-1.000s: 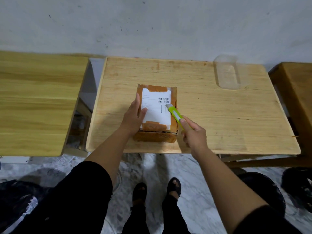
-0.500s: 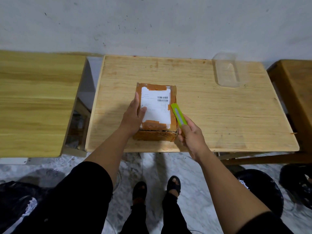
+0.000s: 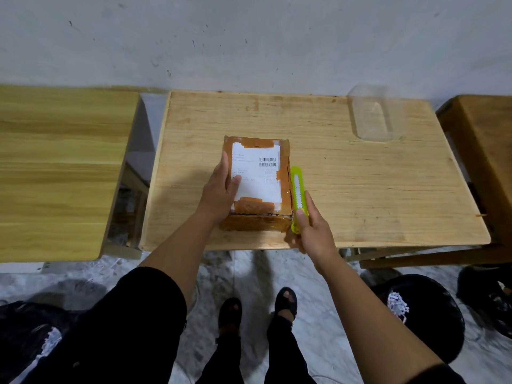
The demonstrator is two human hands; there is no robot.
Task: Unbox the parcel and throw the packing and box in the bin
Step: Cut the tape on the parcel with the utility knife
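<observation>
progress: barely started imo. The parcel [image 3: 256,184] is still taped shut and nothing looks lifted or emptied.
left to do: slit the tape, take out whatever's inside, then packing and box go in the black bin [image 3: 421,314] on the floor, off the bench's [image 3: 360,195] near right corner.
parcel spot: near the front edge of the bench, left of centre.
parcel axis: long side runs front edge to back edge, label up.
left hand [image 3: 220,194]: flat, pinning the parcel's left edge.
right hand [image 3: 314,234]: wrapped around a green box cutter [image 3: 297,195], which lies along the parcel's right side and points to the back edge.
</observation>
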